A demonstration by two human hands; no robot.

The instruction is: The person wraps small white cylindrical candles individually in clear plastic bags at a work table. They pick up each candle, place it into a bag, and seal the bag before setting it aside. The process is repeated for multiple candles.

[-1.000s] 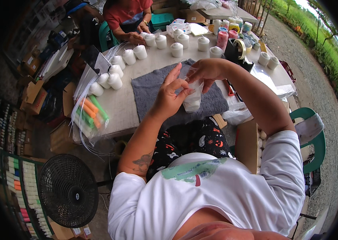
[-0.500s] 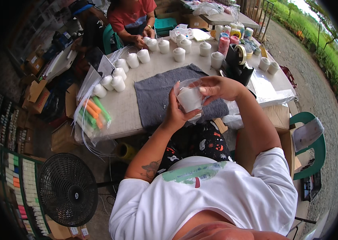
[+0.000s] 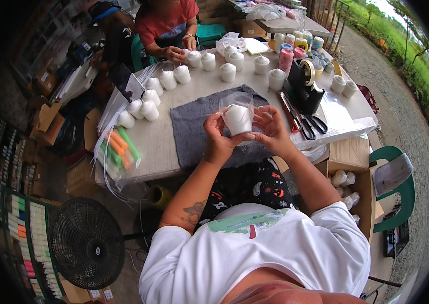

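Observation:
Both hands hold a white votive candle (image 3: 238,121) upright above the dark grey towel (image 3: 189,121) at the table's near edge. Clear plastic film (image 3: 237,100) wraps round the candle and stands up loosely past its top. My left hand (image 3: 218,138) is closed against the left side. Against the base and right side press the thumb and fingers of my right hand (image 3: 274,133). Several unwrapped white candles with wicks, such as this near-left candle (image 3: 149,110), stand in rows left of and behind the towel.
At the right are a black tape dispenser (image 3: 308,93), scissors (image 3: 314,125) and a red-handled cutter (image 3: 289,109). Below stands a cardboard box (image 3: 369,210) with wrapped candles. A co-worker's hand (image 3: 175,54) touches candles across the table. Orange and green sticks (image 3: 118,144) lie left; a fan (image 3: 86,240) stands nearby.
My right hand has come down from the film's top to the candle's right side and base. The film now stands up open above the candle, and the scissors and cutter show.

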